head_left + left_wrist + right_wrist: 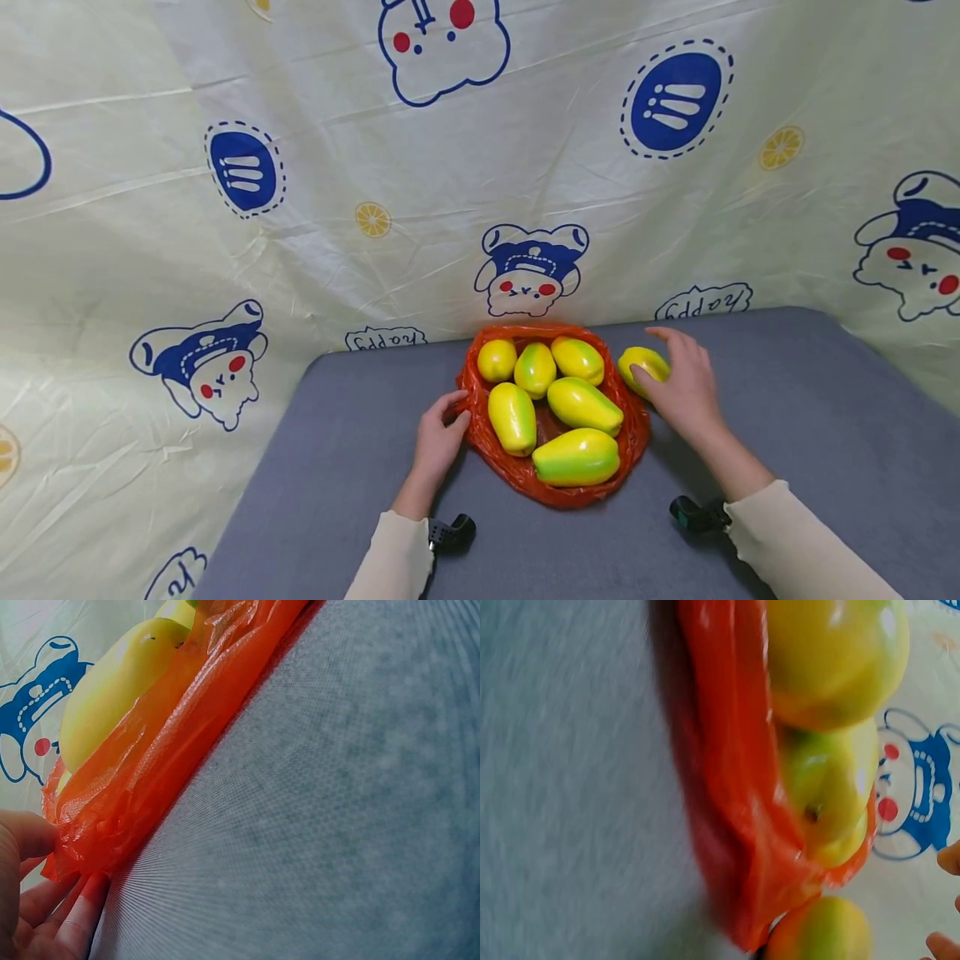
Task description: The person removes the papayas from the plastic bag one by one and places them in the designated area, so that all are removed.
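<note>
A red plastic bag [517, 477] lies on the grey table with its mouth spread wide and its rim rolled outward. Several glossy yellow-green papayas [576, 457] rest inside it. My left hand [437, 442] pinches the bag's left rim; the left wrist view has the thumb over the red plastic [112, 817] and the fingers under it. Outside the bag, by its far right edge, is one more papaya [643, 370]. Around that papaya's right side my right hand [686, 383] is spread. In the right wrist view the fingertips [949, 859] stand apart from this papaya [829, 930].
The grey cloth-covered table [360, 467] reaches to a pale curtain [322, 275] printed with cartoon bears and orange slices, which hangs behind its far edge. A black device [452, 534] is strapped to the left wrist and another black device [697, 515] to the right.
</note>
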Motion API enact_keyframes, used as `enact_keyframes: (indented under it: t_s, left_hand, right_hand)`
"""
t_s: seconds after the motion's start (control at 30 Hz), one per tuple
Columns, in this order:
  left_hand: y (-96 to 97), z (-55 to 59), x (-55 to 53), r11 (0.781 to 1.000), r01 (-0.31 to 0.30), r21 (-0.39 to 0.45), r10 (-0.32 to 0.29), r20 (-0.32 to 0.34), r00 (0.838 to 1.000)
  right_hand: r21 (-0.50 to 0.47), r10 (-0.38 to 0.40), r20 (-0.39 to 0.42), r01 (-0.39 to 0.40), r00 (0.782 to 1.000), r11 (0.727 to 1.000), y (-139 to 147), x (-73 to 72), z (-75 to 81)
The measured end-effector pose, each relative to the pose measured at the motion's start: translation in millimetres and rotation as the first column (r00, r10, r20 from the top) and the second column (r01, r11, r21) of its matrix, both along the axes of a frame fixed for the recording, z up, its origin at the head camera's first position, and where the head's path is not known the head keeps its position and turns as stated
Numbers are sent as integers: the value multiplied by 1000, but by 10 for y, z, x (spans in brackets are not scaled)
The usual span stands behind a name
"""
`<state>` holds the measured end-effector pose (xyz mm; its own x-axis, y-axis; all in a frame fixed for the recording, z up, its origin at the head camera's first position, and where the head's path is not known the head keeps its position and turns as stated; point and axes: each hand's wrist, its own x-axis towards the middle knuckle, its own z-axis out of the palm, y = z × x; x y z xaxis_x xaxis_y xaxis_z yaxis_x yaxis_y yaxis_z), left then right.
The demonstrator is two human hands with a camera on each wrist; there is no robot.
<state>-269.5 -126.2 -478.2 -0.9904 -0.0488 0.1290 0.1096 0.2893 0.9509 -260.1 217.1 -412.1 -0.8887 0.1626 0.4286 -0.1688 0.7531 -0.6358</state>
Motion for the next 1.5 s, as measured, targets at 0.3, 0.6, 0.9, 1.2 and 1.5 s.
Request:
enact_keyframes:
  t_s: [0.3,0.6,0.9,1.2,1.5]
  left_hand:
    - [1,1,8,1000,-9,4,9,23,1000]
    - [-2,1,6,1000,-4,3,4,12,1000]
    - [-11,1,10,1000,0,2,0,13,1000]
    - [2,26,15,1000,-8,5,8,20,1000]
    - [7,28,18,1000,-8,5,7,21,1000]
  right_hand:
    - [19,168,12,-168,986,986,-234,93,71]
    - [7,330,162,-336,930,942,-365,98,60]
    - [-28,390,301,-401,870,916,-418,86,3]
    - [-57,441,319,-448,839,892,-386,59,-46]
    - [-44,425,302,-432,854,901,-354,62,-86]
